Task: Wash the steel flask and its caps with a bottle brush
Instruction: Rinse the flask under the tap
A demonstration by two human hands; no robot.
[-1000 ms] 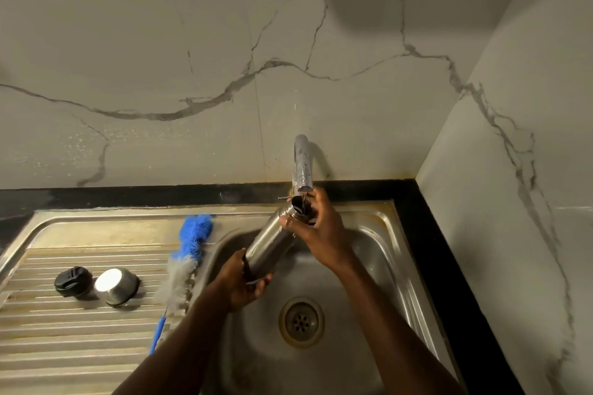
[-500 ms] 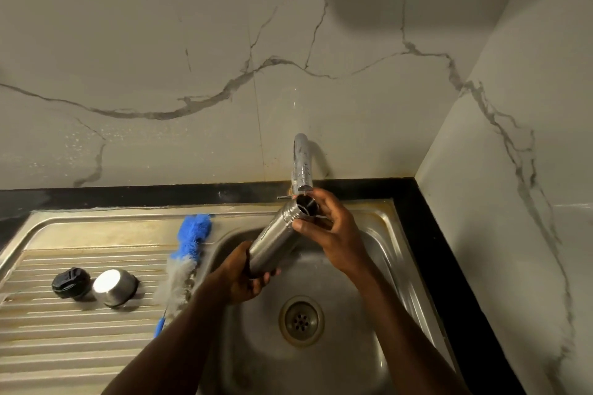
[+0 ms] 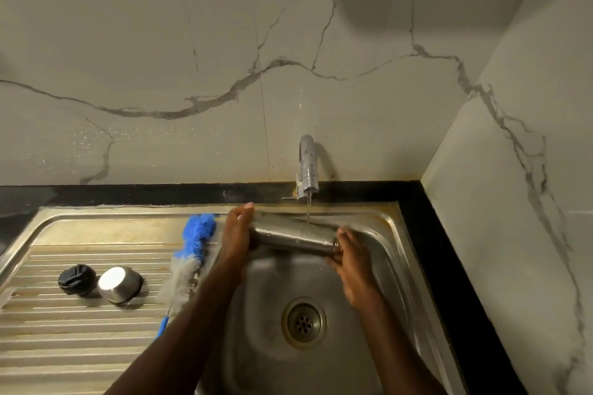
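Note:
The steel flask (image 3: 293, 237) lies almost level above the sink bowl, under a thin stream from the tap (image 3: 307, 167). My left hand (image 3: 236, 234) holds its left end, and my right hand (image 3: 348, 253) holds the right end, where the mouth is. Water runs onto the flask's body. On the draining board lie the black cap (image 3: 77, 279) and the steel cap (image 3: 119, 284), side by side. The bottle brush (image 3: 192, 253), blue and grey with a blue handle, lies along the bowl's left rim.
The steel sink (image 3: 394, 234) has a round drain (image 3: 304, 321) in the bowl below the flask. A ribbed draining board (image 3: 64, 340) spreads to the left. A black counter strip and marble walls close in behind and on the right.
The flask went from tilted with its mouth up under the tap to lying almost level, so water now falls on its side. My left hand rose to the flask's left end; my right hand moved right and down.

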